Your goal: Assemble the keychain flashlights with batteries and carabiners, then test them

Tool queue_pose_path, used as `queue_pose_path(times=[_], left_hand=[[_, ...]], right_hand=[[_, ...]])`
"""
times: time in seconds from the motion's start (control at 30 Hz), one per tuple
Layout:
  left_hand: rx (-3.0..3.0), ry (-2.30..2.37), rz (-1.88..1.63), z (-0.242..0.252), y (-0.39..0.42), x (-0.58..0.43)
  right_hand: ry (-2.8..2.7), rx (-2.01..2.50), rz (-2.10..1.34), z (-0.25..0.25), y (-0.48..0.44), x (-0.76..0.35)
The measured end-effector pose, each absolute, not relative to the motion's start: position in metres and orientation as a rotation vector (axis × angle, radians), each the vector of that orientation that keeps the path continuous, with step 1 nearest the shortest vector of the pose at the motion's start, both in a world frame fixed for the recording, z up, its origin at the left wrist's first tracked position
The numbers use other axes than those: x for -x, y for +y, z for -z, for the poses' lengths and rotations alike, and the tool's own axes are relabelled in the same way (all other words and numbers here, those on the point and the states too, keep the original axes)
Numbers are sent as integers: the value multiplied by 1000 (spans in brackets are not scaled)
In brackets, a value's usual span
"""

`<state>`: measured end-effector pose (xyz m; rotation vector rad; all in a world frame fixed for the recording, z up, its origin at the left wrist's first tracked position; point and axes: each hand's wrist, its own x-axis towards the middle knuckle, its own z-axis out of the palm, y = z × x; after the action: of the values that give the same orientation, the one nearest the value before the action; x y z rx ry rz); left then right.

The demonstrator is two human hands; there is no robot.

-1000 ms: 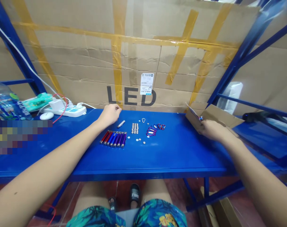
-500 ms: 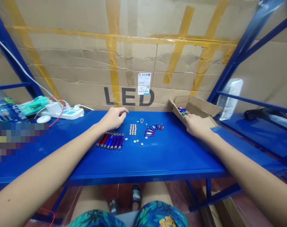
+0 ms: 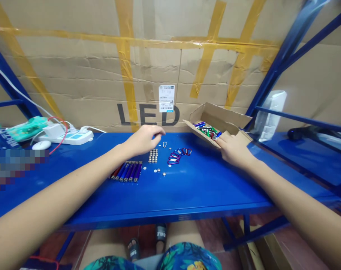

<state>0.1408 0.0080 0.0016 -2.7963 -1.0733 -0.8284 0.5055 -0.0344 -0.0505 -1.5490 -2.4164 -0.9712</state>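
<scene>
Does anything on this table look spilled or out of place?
Slightly. Two loose silver discs lie in front of the neat rows of similar ones, with white dots scattered around. A silver clip also sits apart from the coloured clips.

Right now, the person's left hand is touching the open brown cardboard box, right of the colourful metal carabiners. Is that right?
Not quite: the right hand touches the open brown cardboard box, right of the colourful metal carabiners, as the head view shows.
</scene>
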Motion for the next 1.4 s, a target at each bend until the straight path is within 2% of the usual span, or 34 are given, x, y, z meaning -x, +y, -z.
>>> queue_pose_path(times=[0.37,0.8,1.0,1.2,1.4], left_hand=[[2822,-624,911,-18,27,-237],[2883,-799,402,-17,63,-267],[2772,-835,386,-16,53,-276],[2741,-639,578,-17,47,-292],[2845,-565,487,-20,51,-308]], right_hand=[[-2447,1209,972,51,-35,-491],[-2462,1055,964,51,-32,-457],[-2437,1038,857,53,-36,-456],[-2430,1047,891,55,-35,-455],[-2418,1072,863,58,-34,-460]])
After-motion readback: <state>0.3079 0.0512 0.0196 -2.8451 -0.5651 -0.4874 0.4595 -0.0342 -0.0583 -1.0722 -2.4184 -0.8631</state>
